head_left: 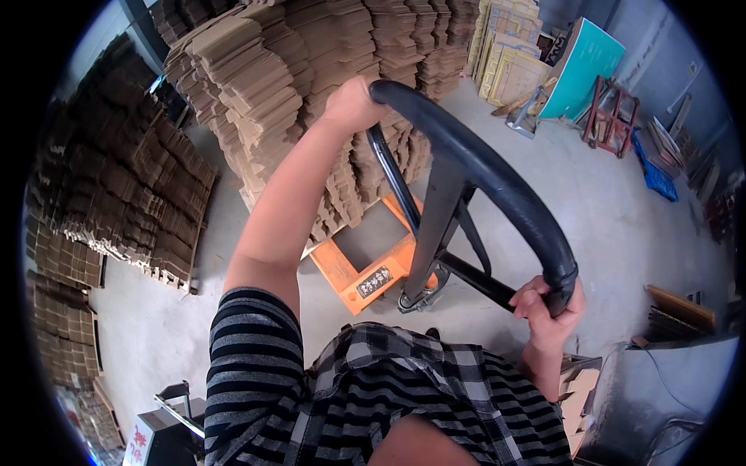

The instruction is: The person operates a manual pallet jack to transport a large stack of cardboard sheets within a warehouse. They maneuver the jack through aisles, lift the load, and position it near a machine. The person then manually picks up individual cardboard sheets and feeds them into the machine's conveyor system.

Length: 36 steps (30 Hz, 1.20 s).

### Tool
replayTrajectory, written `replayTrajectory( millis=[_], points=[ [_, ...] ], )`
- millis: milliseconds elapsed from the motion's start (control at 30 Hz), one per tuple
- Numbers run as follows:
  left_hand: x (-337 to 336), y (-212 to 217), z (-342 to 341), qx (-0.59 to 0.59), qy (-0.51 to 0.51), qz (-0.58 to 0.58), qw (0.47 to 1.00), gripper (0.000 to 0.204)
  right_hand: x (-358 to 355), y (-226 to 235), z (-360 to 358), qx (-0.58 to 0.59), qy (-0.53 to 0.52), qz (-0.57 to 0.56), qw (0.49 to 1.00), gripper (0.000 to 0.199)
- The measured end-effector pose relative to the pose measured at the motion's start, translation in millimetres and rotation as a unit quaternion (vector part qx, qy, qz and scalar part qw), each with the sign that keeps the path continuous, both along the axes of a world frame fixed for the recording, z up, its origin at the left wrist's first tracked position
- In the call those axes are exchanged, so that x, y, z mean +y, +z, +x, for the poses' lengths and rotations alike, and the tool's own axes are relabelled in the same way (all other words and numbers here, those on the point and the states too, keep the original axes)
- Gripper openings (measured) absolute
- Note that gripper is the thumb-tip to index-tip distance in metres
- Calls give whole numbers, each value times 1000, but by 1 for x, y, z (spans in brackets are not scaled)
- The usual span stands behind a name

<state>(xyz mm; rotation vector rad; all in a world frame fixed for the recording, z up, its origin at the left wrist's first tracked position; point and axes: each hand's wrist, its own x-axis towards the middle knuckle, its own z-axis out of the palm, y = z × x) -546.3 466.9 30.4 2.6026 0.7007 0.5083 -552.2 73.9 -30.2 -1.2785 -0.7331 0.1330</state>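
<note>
Presently, both hands are closed on the black handle (497, 175) of the jack (396, 264): the left hand (356, 103) has its fingers bent around the far left corner, and the right hand (550, 307) has its fingers folded around the near right corner. The orange part of the jack stands on the floor (559, 179), below and between the fingers, and just beyond it, near the left fingers, rises a tall stack (241, 85) of cardboard. In my judgement, this stack could lean or lose sheets if the handle is turned too sharply, because its layers are uneven and no strap is visible. The lever (475, 241), inside the handle between both hands, might also be pressed by mistake if the right fingers slip. As for its look, the jack is bright orange, with a dark label (372, 282) on the front; its handle is a shiny loop with a thick, curved bar. How far the jack reaches under the stack, I cannot tell.
</note>
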Motion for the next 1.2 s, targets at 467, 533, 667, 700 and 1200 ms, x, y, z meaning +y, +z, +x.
replayTrajectory(
  millis=[467,533,667,700,1200],
  points=[
    [-8,-13,60,-52,23,-26,998,23,12,-15,87,-1,-137,41,990,12],
    [-7,-13,71,-59,25,-55,996,25,17,-13,106,4,-142,39,989,12],
    [-4,-12,89,-63,48,-85,993,30,29,-10,148,5,-133,15,991,12],
    [-1,-14,97,-77,56,-83,992,31,32,-9,160,3,-130,10,991,12],
    [11,-36,186,-305,-18,-235,923,14,58,5,354,-17,-110,-27,993,11]
  ],
)
